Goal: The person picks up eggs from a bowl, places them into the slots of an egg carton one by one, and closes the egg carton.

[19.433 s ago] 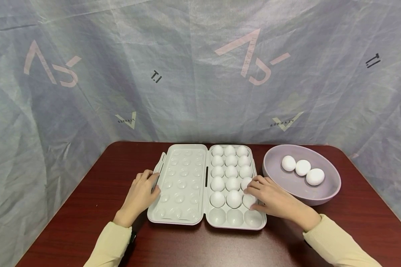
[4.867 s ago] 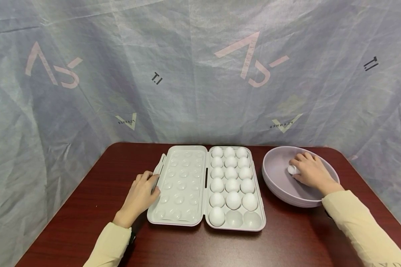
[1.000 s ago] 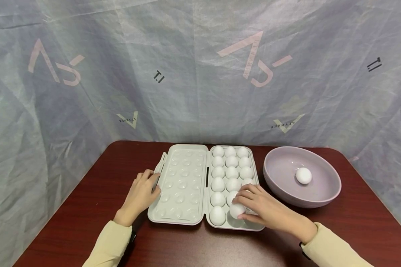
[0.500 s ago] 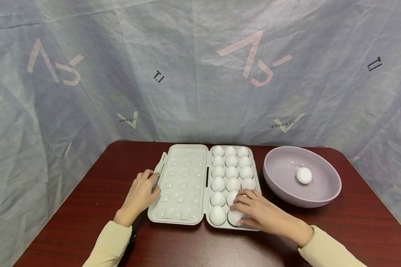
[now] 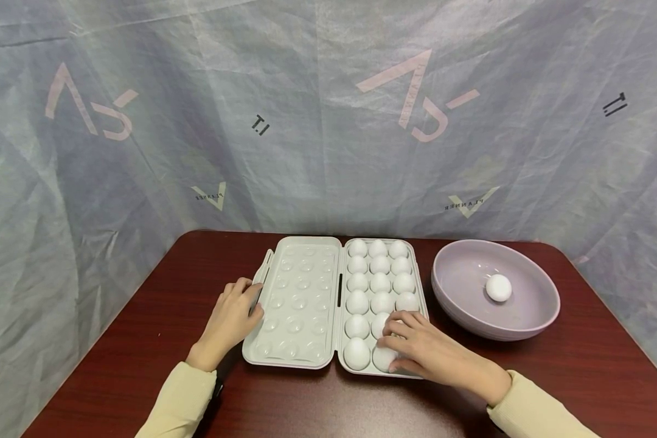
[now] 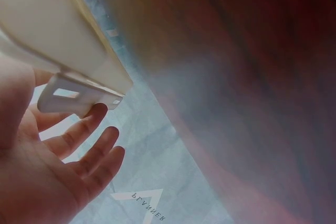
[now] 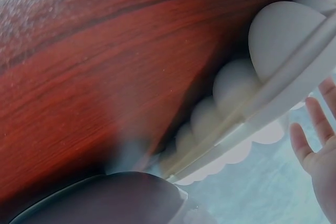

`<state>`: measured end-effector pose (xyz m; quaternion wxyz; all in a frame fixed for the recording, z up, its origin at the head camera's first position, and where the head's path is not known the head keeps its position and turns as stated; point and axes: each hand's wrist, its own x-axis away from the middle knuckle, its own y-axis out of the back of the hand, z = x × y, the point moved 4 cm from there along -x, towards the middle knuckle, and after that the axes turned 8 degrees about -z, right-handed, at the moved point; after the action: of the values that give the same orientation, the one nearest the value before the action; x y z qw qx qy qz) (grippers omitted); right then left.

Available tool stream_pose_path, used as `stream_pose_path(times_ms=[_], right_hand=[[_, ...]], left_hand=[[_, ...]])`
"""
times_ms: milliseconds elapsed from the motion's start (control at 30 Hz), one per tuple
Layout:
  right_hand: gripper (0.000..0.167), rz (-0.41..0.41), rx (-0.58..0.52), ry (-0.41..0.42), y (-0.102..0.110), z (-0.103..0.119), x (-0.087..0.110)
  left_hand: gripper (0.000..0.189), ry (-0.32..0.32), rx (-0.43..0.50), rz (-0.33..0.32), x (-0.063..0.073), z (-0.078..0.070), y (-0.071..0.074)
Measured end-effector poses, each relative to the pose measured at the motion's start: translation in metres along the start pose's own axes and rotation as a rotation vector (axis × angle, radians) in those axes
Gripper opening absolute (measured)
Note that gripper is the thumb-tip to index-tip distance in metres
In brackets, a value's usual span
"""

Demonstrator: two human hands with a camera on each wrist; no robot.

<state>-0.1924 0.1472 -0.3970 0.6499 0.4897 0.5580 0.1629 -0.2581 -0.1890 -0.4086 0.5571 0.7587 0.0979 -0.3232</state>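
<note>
A pale egg carton [image 5: 337, 331] lies unfolded on the table, its dimpled lid [image 5: 301, 304] on the left. Several white eggs [image 5: 357, 327] fill the cups of its right half. My right hand [image 5: 427, 350] has its thumb and fingers around an egg [image 5: 383, 360] sitting in the middle cup of the front row; the front right cup is hidden beneath that hand. At the lid's left edge rests my left hand [image 5: 231, 319], its fingers relaxed. In the left wrist view a fingertip touches the slotted latch flap [image 6: 84, 100].
To the right of the carton stands a mauve bowl [image 5: 460, 310] with one white egg [image 5: 498, 288] in it. A dark red wooden table [image 5: 306, 407] is underneath. Grey patterned cloth [image 5: 295, 164] hangs behind.
Over the last second my right hand has lowered an egg into the front middle cup. Earlier, the bowl held more eggs and the front row fewer. My left hand has stayed put.
</note>
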Motion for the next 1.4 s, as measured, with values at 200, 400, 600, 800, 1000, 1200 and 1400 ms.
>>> stream_pose_path(times_ms=[200, 400, 600, 800, 1000, 1200, 1400], right_hand=[[0.033, -0.018, 0.0, 0.015, 0.0, 0.0, -0.001], [0.033, -0.028, -0.009, 0.006, 0.002, -0.001, -0.002], [0.032, -0.033, -0.021, 0.001, 0.002, -0.001, -0.001], [0.032, -0.035, -0.028, -0.002, 0.002, -0.002, -0.002], [0.028, -0.042, -0.042, -0.021, 0.006, -0.005, -0.003], [0.024, -0.048, -0.049, -0.059, 0.014, -0.011, -0.004], [0.026, -0.075, -0.041, -0.078, 0.026, -0.021, -0.004]], left_hand=[[0.035, -0.002, -0.002, -0.002, 0.0, 0.0, 0.0], [0.034, -0.007, -0.004, -0.007, 0.0, 0.0, 0.0], [0.034, -0.01, -0.006, -0.006, 0.0, 0.0, 0.0], [0.034, -0.006, -0.005, 0.0, -0.001, -0.001, 0.001], [0.034, -0.004, -0.007, -0.001, -0.001, -0.001, 0.001], [0.034, -0.004, -0.006, -0.002, 0.0, -0.001, 0.001], [0.034, -0.008, -0.008, -0.003, 0.0, -0.001, 0.0]])
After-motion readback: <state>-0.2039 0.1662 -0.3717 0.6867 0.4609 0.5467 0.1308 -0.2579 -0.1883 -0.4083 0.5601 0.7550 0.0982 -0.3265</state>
